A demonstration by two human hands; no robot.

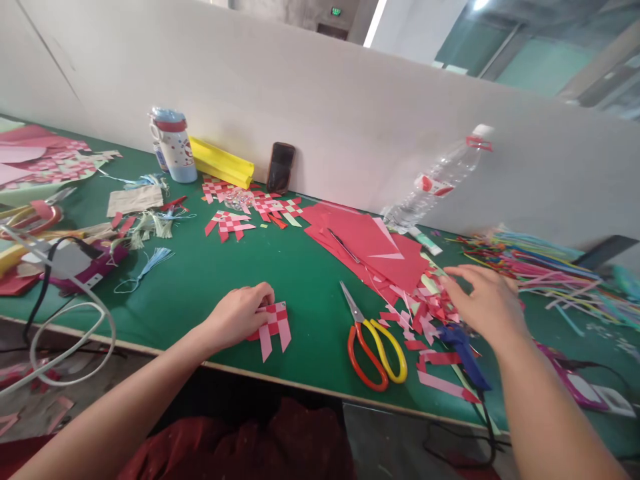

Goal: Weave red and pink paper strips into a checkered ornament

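Observation:
My left hand [245, 310] is closed on a small woven paper piece [276, 320], red and pink checks with pink strip tails, low over the green table. My right hand [483, 300] reaches over a heap of red and pink paper scraps [420, 307], its fingers apart and nothing visible in them. Just below it lies a blue glue gun [465, 357] with a dark cord. Between my hands rest scissors [375, 347] with one red and one yellow handle, blades pointing away. Red paper sheets [365, 247] lie behind them.
More woven paper pieces [230, 225] lie at the back, near a phone [281, 168] and a white-and-blue flask [175, 147]. A plastic bottle [435, 180] leans on the wall. Coloured strips [540, 267] spread at right; tassels [150, 263] and a white cable [107, 333] are at left.

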